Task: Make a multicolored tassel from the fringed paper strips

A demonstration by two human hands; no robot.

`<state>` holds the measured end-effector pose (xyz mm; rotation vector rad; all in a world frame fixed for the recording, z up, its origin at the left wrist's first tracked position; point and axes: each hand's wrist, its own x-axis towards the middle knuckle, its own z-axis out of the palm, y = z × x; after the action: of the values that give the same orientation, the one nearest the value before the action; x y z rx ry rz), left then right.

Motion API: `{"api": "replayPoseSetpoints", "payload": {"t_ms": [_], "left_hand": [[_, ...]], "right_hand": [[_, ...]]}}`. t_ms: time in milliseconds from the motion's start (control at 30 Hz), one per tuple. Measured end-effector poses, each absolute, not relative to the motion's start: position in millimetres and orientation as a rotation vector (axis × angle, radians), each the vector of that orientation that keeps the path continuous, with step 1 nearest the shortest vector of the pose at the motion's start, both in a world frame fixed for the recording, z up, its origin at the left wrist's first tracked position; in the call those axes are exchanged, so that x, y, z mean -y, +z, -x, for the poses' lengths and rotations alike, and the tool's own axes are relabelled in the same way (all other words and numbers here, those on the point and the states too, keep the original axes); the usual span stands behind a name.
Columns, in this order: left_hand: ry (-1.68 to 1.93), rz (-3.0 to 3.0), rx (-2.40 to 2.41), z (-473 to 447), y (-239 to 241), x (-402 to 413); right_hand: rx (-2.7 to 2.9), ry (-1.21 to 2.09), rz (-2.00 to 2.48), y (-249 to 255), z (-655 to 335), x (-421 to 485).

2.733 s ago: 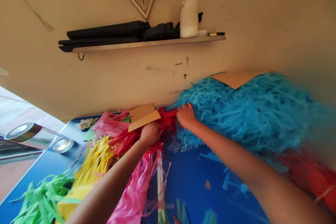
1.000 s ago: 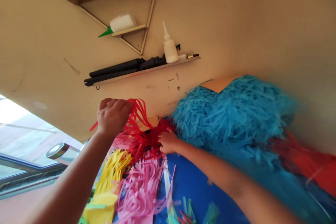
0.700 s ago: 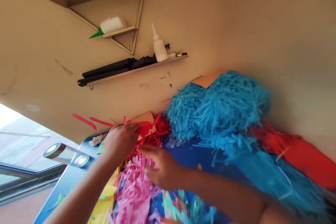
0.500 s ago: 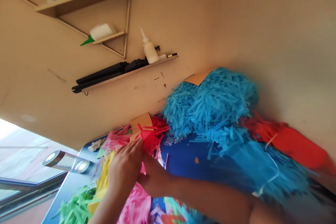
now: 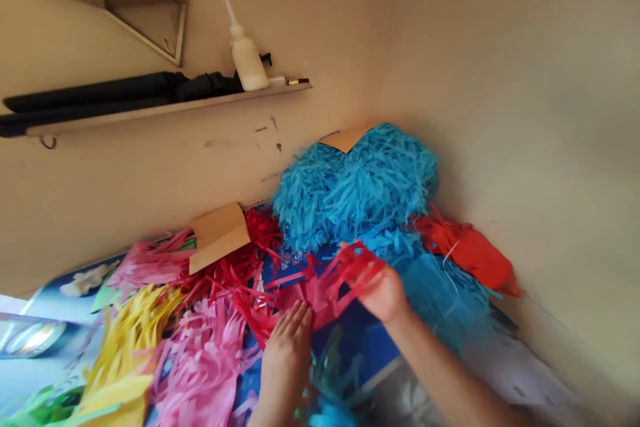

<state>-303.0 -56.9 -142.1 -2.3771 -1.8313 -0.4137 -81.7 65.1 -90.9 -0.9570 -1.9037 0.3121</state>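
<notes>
A sheet of red-pink fringed tissue paper [image 5: 320, 300] stretches between my two hands in the middle of the head view. My left hand [image 5: 290, 343] rests on its left part, fingers extended and lying flat. At its right end, my right hand [image 5: 380, 287] holds loose red strips, which drape over the blurred fingers. To the left lie a pink fringed bundle [image 5: 205, 360] and a yellow one [image 5: 135, 327]. Dark red fringe [image 5: 225, 273] spreads behind, partly under a tan card [image 5: 220, 233].
A big blue fringe pile [image 5: 360, 193] fills the back corner, with a red fringed bundle [image 5: 483, 257] to its right. A wall shelf [image 5: 175, 107] carries a white squeeze bottle [image 5: 247, 60] and black gear. Green fringe [image 5: 45, 403] lies front left.
My hands, together before, are now apart, with the right one moved right holding strips. The red-pink paper is now spread between them. The view has shifted.
</notes>
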Motion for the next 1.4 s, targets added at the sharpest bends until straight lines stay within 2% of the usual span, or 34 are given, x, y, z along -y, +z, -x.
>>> {"api": "replayPoseSetpoints", "payload": {"t_ms": [67, 100, 167, 233, 267, 333, 400, 533, 567, 633, 733, 900, 1133, 1267, 1400], "left_hand": [[-0.319, 2.446, 1.845, 297.0, -158.1, 57.0], [-0.278, 2.450, 1.862, 294.2, -164.0, 57.9], [-0.218, 2.430, 1.893, 288.5, -171.4, 60.0], [-0.195, 2.415, 1.890, 282.9, -174.4, 61.2], [-0.204, 2.413, 1.884, 280.3, -175.1, 61.6], [-0.255, 2.414, 1.881, 275.8, -176.2, 62.2], [-0.298, 2.404, 1.897, 272.7, -177.3, 62.9], [-0.281, 2.395, 1.950, 269.2, -175.4, 63.6], [-0.281, 2.402, 1.962, 268.4, -173.2, 62.8], [-0.292, 2.416, 1.985, 266.5, -166.7, 59.7], [-0.301, 2.420, 2.038, 265.6, -154.2, 51.2], [-0.226, 2.353, 2.243, 284.2, -133.0, 39.1], [-0.153, 2.237, 2.317, 320.5, -109.3, 50.9], [-0.351, 2.352, 2.188, 313.0, -106.4, 52.2], [-0.406, 2.399, 2.225, 307.2, -108.6, 49.6]], "right_hand": [[1.452, 0.795, 1.131, -98.1, 38.9, -75.2], [1.251, 0.815, 1.203, -99.9, 25.5, -77.1], [1.117, 0.587, 1.318, -100.9, 20.0, -70.7], [1.441, 0.395, 1.313, -101.1, 41.1, -51.7], [1.730, 0.404, 1.242, -101.7, 58.1, -40.7], [2.288, 0.582, 0.973, -104.7, 93.7, -24.5], [2.567, 0.661, 0.887, -108.8, 117.3, -23.6], [2.314, 0.289, 1.525, -111.8, 110.4, -47.4], [2.246, 0.222, 1.546, -111.4, 103.7, -50.3], [2.346, 0.306, 1.276, -112.4, 94.1, -47.3], [2.593, 0.660, 0.769, -124.4, 94.6, -31.4], [2.511, 0.760, 0.919, -146.1, 103.0, -32.5], [2.539, 0.840, 0.930, -131.4, 94.5, -58.5], [2.594, 0.673, 0.925, -124.7, 93.6, -58.1], [2.692, 0.551, 0.694, -123.2, 99.1, -53.4]]}}
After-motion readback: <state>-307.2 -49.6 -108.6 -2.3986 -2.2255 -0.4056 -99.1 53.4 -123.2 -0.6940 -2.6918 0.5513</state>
